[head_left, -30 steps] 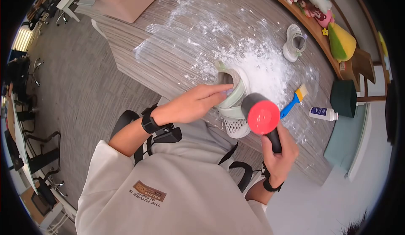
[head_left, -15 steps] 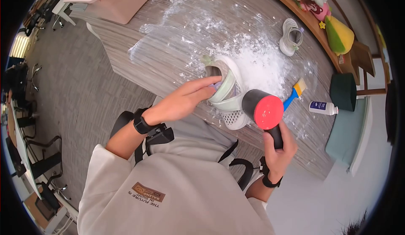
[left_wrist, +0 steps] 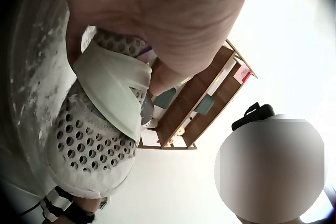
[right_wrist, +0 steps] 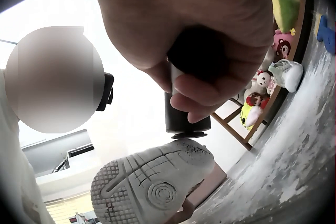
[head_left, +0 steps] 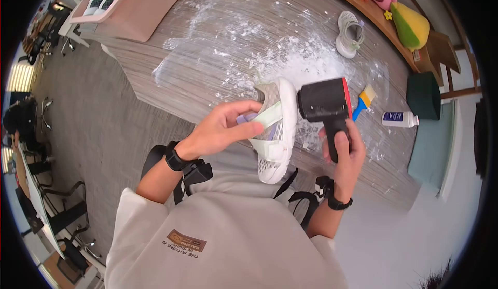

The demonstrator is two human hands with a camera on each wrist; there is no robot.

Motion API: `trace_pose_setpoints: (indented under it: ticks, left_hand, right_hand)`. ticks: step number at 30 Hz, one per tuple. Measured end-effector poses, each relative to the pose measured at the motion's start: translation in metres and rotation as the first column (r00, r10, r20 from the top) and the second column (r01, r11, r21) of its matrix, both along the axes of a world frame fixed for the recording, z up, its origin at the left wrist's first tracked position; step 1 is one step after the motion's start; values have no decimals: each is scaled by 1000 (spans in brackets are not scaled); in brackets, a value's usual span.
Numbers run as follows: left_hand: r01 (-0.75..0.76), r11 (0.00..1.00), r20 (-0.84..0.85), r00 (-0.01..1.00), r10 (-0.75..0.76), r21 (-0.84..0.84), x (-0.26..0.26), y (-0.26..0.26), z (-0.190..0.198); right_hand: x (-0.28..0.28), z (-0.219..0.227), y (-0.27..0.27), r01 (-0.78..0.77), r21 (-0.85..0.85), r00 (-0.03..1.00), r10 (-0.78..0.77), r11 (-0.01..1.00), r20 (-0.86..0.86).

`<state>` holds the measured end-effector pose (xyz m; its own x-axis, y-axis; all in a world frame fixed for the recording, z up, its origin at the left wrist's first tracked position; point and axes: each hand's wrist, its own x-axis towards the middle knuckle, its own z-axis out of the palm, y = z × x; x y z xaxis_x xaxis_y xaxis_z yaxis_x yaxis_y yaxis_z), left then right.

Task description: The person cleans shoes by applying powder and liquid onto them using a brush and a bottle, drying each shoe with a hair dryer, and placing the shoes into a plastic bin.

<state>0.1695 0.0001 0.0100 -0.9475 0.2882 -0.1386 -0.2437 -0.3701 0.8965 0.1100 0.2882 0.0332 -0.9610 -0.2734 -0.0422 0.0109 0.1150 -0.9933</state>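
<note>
In the head view, my left hand (head_left: 220,125) holds a white and pale green shoe (head_left: 288,118) by its upper, thumb on the strap. The shoe is turned on its side, with its sole to the right. My right hand (head_left: 346,149) grips the handle of a black hair dryer (head_left: 324,100) with a red back end. Its nozzle faces the sole, close beside it. The left wrist view shows the perforated toe (left_wrist: 94,150) and the strap. From the right wrist, the patterned sole (right_wrist: 152,182) appears just below the nozzle end.
White powder (head_left: 295,55) is spread over the table. A matching shoe (head_left: 350,33) stands at the far side. On the right lie a blue-handled brush (head_left: 365,99) and a white bottle (head_left: 399,118). A pink bin (head_left: 129,19) with shoes stands back left; plush toys (head_left: 410,27) line a shelf.
The shoe has been tilted so its sole now faces right. The hair dryer has turned from showing its red back end to lying side-on, with its nozzle toward the sole.
</note>
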Motion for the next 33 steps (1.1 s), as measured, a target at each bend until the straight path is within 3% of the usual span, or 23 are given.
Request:
trace_pose_setpoints:
  ticks: [5, 11, 14, 16, 18, 21, 25, 26, 29, 33]
  left_hand:
    - [46, 991, -57, 997, -54, -129, 6, -5, -7]
    - [-24, 978, -6, 1000, 24, -209, 1, -16, -8]
    - [48, 926, -116, 988, -99, -375, 0, -25, -2]
    - [107, 912, -244, 945, -217, -395, -2, -29, 2]
    - [184, 877, -310, 887, -342, -443, -5, -38, 0]
    - [237, 926, -390, 855, -342, -294, -6, -49, -9]
    - [67, 997, -350, 936, -49, 38, 5, -54, -31]
    - [-71, 988, -301, 947, 110, 139, 10, -45, -31]
    - [-163, 969, -165, 967, 194, 185, 10, -46, -34]
    - [-107, 953, -164, 974, 158, 284, 10, -40, -45]
  right_hand:
    - [-14, -2, -6, -48, -110, 994, 59, 993, 94]
    - [0, -1, 4, -159, -102, 985, 164, 982, 43]
    - [2, 4, 3, -116, -118, 987, 128, 986, 100]
    - [-4, 5, 1, -95, -147, 983, 117, 985, 143]
    - [-13, 1, 2, -167, -198, 957, 207, 966, 203]
    - [-12, -2, 3, -227, -214, 910, 285, 950, 301]
    - [-3, -12, 4, -278, -242, 854, 355, 929, 380]
    - [3, -14, 4, -275, -255, 846, 360, 927, 393]
    - [12, -20, 7, -270, -314, 839, 383, 910, 387]
    - [15, -19, 9, -238, -357, 858, 368, 903, 358]
